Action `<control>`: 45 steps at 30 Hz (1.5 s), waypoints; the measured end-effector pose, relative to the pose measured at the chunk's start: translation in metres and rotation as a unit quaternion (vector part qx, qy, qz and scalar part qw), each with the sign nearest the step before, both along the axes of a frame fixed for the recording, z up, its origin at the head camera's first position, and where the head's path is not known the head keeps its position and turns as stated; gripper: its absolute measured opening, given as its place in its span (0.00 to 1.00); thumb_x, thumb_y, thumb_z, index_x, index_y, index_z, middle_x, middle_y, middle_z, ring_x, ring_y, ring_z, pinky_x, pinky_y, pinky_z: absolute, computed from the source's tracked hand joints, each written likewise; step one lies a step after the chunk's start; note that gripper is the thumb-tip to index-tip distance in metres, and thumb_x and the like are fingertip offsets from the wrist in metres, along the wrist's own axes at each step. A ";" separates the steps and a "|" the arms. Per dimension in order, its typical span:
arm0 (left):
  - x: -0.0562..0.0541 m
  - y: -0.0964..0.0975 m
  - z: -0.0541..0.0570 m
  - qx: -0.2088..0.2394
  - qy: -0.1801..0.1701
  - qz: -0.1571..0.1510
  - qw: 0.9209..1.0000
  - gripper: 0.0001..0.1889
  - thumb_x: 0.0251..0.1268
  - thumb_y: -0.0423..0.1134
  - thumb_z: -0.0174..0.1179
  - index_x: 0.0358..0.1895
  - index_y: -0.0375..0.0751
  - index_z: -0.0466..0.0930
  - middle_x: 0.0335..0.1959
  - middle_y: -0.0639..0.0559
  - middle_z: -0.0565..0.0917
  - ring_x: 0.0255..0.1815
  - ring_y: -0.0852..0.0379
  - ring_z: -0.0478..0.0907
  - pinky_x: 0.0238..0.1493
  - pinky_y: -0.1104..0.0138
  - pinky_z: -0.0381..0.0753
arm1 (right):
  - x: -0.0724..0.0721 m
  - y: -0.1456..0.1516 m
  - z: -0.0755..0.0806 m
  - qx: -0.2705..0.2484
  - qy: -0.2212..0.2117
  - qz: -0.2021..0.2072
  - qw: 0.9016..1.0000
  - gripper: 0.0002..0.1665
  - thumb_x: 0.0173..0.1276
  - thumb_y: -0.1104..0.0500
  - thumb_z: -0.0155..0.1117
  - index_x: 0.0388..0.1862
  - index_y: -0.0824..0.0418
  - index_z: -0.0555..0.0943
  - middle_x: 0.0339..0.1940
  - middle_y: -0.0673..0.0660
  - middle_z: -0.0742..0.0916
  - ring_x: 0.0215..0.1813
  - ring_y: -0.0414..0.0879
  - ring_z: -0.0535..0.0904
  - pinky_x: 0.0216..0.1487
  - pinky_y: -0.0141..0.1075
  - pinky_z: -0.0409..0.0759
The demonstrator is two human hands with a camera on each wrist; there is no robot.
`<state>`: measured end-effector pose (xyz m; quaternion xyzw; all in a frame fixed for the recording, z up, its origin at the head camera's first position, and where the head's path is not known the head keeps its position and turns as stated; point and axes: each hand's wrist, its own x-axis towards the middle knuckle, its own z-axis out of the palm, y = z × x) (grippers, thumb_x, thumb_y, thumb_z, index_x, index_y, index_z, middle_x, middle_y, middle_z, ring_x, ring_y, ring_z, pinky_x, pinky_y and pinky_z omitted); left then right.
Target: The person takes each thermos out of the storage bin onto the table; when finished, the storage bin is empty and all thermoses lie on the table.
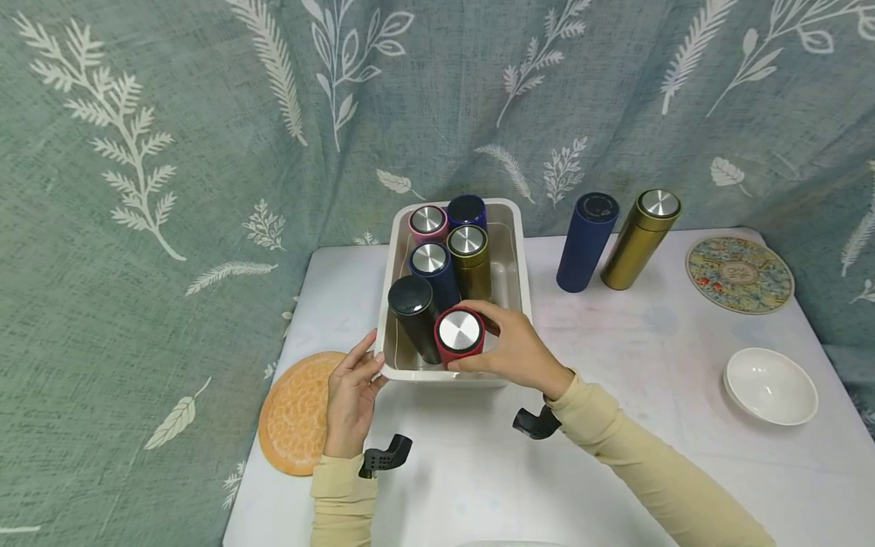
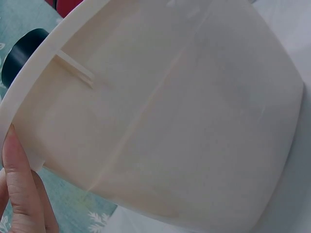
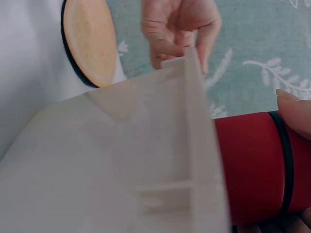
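Observation:
My right hand (image 1: 522, 351) grips a red thermos flask (image 1: 459, 333) with a silver lid, upright at the near right corner of the white plastic bin (image 1: 524, 266). In the right wrist view the red body (image 3: 248, 165) rises above the bin's rim, thumb across the upper part. My left hand (image 1: 352, 403) pinches the rim at the bin's near left corner, fingertips on its edge. Beside the red flask leans a black flask (image 1: 415, 311). Behind them in the bin stand a navy flask (image 1: 440, 279), a gold flask (image 1: 475, 270), a pink flask (image 1: 428, 224) and a dark blue one (image 1: 468, 209).
Right of the bin, another navy flask (image 1: 586, 243) and a gold flask (image 1: 639, 243) stand on the white table (image 1: 615, 342). A patterned round mat (image 1: 740, 273) and a white bowl (image 1: 770, 386) lie farther right. An orange round mat (image 1: 294, 414) lies by my left hand.

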<state>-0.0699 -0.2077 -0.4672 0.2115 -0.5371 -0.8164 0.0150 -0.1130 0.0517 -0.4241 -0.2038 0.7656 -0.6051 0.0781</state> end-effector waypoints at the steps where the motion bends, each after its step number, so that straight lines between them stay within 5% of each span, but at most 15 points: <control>1: 0.000 0.000 0.000 0.001 0.001 0.001 1.000 0.25 0.68 0.23 0.56 0.69 0.36 0.74 0.31 0.57 0.78 0.32 0.63 0.81 0.38 0.71 0.84 | 0.000 0.002 0.002 -0.004 -0.002 -0.003 1.000 0.44 0.43 0.59 0.87 0.63 0.53 0.79 0.57 0.52 0.86 0.61 0.46 0.81 0.69 0.44 0.78; 14: 0.000 0.001 0.000 0.009 -0.003 0.002 1.000 0.25 0.68 0.22 0.55 0.68 0.35 0.74 0.31 0.56 0.78 0.32 0.63 0.81 0.38 0.71 0.85 | 0.013 0.021 0.040 -0.052 0.033 -0.024 0.998 0.44 0.44 0.58 0.87 0.62 0.44 0.79 0.55 0.45 0.87 0.57 0.39 0.82 0.66 0.34 0.79; 31: -0.001 0.000 -0.001 0.003 -0.003 0.001 1.000 0.26 0.68 0.23 0.56 0.70 0.35 0.72 0.33 0.56 0.78 0.33 0.63 0.81 0.38 0.71 0.84 | 0.013 0.054 0.092 -0.082 0.175 -0.071 0.979 0.48 0.39 0.71 0.86 0.64 0.56 0.80 0.55 0.53 0.87 0.54 0.42 0.84 0.57 0.30 0.83; 45: -0.001 -0.001 0.000 0.007 -0.002 -0.002 1.000 0.26 0.69 0.23 0.56 0.70 0.35 0.71 0.33 0.57 0.77 0.33 0.62 0.81 0.38 0.71 0.84 | 0.015 0.076 0.114 -0.086 0.199 -0.136 0.967 0.48 0.36 0.77 0.83 0.63 0.62 0.80 0.52 0.49 0.89 0.50 0.42 0.85 0.50 0.26 0.84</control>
